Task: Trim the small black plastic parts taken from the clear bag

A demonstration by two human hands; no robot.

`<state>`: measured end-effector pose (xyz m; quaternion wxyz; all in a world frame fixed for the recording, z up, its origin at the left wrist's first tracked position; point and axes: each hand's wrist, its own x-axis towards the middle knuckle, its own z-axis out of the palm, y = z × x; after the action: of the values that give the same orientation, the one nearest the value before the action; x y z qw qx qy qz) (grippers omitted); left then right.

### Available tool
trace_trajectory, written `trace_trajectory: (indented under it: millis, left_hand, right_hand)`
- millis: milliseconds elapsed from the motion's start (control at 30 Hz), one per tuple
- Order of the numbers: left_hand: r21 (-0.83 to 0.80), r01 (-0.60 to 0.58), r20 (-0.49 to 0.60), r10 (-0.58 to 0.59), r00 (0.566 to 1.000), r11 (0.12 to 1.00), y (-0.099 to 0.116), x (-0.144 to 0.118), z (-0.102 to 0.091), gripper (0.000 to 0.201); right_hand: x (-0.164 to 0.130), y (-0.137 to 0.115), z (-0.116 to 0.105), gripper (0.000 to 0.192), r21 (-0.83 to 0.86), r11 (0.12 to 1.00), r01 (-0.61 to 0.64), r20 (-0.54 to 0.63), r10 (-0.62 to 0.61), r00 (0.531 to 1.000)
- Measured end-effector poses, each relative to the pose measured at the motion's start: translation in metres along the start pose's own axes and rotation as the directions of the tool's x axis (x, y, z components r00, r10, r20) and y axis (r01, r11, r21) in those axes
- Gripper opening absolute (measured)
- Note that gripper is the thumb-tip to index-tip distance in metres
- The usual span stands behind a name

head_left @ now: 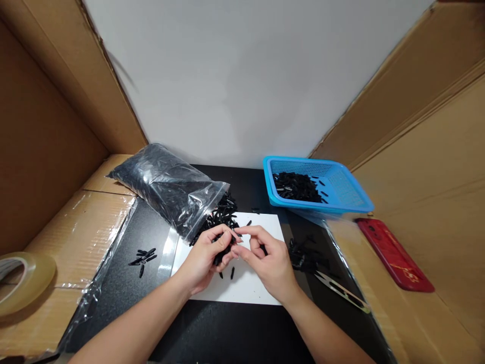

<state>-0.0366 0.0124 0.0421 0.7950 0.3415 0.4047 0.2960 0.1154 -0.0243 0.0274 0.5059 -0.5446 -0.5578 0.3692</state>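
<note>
Over a white sheet, my left hand is curled around several small, slim black pieces, their kind unclear. My right hand meets it at the fingertips, thumb and forefinger drawn together in a pinch. Whatever lies between those fingertips is too small to make out. Just behind my left hand is a heap of black pieces, spilling from the mouth of a clear plastic bag full of them. A couple of loose pieces rest on the sheet between my wrists.
A blue basket holding black pieces stands at the back right. Thread snips lie right of the sheet beside more pieces. Farther right is a red phone. Left are a small pile and a tape roll. Cardboard walls flank both sides.
</note>
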Motion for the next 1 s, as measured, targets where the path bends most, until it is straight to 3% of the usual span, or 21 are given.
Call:
trace_trajectory:
  millis: [167, 300, 467, 800, 1000]
  left_hand:
    - [0.095, -0.047, 0.029, 0.044, 0.999, 0.994, -0.0018, -0.0012, 0.0016, 0.041]
    - [0.141, -0.058, 0.067, 0.049, 0.997, 0.988, -0.0023, -0.0003, 0.0018, 0.045]
    - [0.164, -0.082, 0.042, 0.076, 0.996, 0.983, -0.0027, 0.0018, 0.0007, 0.045]
    - [0.123, -0.096, 0.025, 0.094, 0.995, 0.988, -0.0017, 0.0005, 0.0006, 0.044]
    - [0.102, -0.077, -0.016, 0.079, 0.997, 0.992, -0.0021, 0.0020, 0.0013, 0.046]
  right_hand:
    - [-0.0008, 0.0008, 0.0000, 0.018, -0.073, 0.994, 0.079, -0.047, -0.082, 0.996]
    - [0.0010, 0.0053, -0.0022, 0.019, 0.015, 0.999, -0.038, -0.075, 0.039, 0.996]
    - [0.0038, 0.0027, -0.0051, 0.021, 0.115, 0.979, -0.167, -0.008, 0.169, 0.986]
    - [0.0042, 0.0026, -0.0055, 0.026, 0.222, 0.951, -0.217, 0.071, 0.206, 0.976]
    - [0.0034, 0.0046, -0.0050, 0.023, 0.172, 0.964, -0.202, 0.027, 0.200, 0.979]
